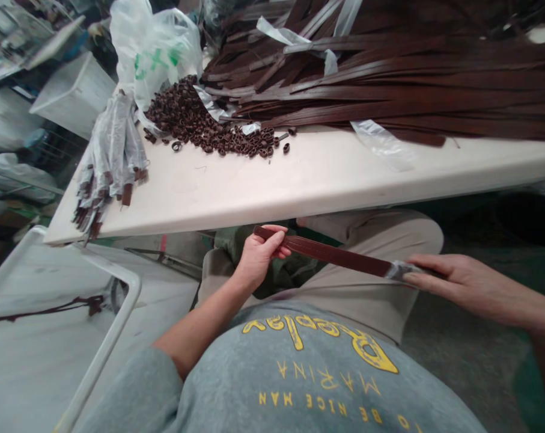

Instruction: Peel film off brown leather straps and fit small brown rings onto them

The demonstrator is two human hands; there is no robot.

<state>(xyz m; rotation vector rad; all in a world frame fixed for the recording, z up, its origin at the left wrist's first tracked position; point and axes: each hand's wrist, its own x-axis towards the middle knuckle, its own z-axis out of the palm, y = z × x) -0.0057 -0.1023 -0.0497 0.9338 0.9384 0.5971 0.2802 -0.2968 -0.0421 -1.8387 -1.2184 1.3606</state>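
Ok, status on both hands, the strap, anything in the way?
Left hand pinching brown strap near one end. Right hand gripping its plastic-wrapped section. Strap stretched between them, near side of table. Nothing visibly blocking.

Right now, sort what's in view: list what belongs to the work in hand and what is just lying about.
Belongs, it seems: brown strap, held between left hand and right hand; plastic wrapping at the right hand; probably the similar straps and small brown loops on the table.

Apparently just lying about: loose plastic strip; plastic bag; pale bin.
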